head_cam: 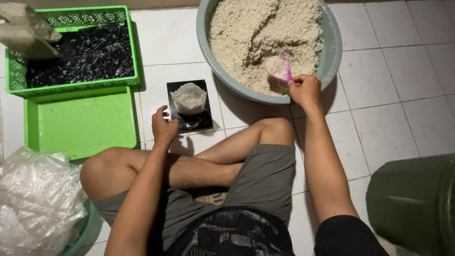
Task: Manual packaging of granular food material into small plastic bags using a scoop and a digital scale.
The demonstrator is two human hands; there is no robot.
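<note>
The right hand (304,89) is closed around the handle of a pink scoop (279,68) heaped with grain, held over the big grey basin (332,52) of grain. The left hand (163,127) rests half-curled and empty just beside the small clear bag (189,98), which stands open on a black scale (201,122). That bag looks only partly filled, so I judge more scooping remains. Filled bags (26,28) already sit at the green crate (71,52).

White tiled floor (393,95) under grey basin (332,52), black scale (204,121), green crate (14,80), green lid (80,123).
</note>
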